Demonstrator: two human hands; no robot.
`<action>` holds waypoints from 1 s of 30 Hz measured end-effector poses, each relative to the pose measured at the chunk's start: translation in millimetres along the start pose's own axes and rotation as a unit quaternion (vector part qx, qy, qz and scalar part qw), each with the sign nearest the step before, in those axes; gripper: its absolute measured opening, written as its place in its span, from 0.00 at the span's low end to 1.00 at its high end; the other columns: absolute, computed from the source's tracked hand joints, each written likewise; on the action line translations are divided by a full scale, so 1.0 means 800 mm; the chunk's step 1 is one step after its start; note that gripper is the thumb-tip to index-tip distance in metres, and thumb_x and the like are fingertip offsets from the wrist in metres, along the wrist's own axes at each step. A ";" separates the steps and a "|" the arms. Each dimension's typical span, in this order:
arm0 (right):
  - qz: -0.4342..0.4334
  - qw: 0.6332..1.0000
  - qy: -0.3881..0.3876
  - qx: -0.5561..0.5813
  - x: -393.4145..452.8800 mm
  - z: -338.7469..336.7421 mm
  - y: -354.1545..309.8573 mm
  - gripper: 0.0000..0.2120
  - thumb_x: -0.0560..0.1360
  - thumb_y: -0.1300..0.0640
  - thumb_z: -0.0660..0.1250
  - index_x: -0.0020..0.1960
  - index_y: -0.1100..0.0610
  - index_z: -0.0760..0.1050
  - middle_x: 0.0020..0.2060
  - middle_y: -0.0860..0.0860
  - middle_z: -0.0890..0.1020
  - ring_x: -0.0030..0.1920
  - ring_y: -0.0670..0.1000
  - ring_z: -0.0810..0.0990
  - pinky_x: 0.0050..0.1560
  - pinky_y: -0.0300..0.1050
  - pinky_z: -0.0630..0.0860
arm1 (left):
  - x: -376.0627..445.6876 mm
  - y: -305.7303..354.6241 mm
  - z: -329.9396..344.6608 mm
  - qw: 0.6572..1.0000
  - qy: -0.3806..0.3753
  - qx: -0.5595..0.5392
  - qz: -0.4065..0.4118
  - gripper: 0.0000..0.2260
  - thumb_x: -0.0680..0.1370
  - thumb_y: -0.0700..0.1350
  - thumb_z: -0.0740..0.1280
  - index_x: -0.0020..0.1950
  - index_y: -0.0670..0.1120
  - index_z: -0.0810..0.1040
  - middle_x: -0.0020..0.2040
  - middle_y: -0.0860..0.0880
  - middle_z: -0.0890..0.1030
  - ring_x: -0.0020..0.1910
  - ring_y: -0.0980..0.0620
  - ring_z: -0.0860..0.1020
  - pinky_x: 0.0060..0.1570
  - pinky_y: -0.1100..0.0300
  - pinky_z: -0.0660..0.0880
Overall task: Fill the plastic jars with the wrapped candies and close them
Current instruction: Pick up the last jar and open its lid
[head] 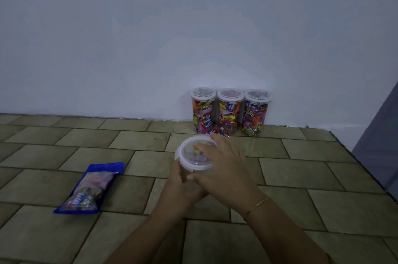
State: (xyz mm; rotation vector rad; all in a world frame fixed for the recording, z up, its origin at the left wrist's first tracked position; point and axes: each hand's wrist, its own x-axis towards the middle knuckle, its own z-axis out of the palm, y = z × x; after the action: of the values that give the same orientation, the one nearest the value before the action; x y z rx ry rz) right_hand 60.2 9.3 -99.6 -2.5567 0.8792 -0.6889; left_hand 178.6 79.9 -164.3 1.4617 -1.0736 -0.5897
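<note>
Right hand (pixel 224 169) spread flat over lid (pixel 195 153), fingers pressing down. Left hand (pixel 183 186) wraps jar (pixel 185 175) below rim, steadying it at centre of floor (pixel 301 177). Step likely: snapping lid shut. Advice: keep jar upright, press evenly round rim, check each clip seats. Three filled jars (pixel 230 110) stand closed by far wall; candy bag (pixel 89 188) lies left.
</note>
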 end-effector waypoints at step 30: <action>0.365 0.713 0.229 0.552 0.003 -0.030 0.076 0.08 0.80 0.53 0.58 0.46 0.53 0.74 0.48 0.54 0.77 0.44 0.57 0.79 0.34 0.49 0.81 | 0.007 0.001 0.002 0.996 -0.055 0.056 -0.045 0.38 0.56 0.52 0.80 0.58 0.63 0.62 0.59 0.63 0.72 0.57 0.73 0.70 0.48 0.80 0.67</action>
State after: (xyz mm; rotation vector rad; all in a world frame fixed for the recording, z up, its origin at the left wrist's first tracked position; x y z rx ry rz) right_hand 20.1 -41.1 -107.7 -0.8621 1.0415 -1.1122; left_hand 179.7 74.3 -162.6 1.5966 -1.1478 -0.6894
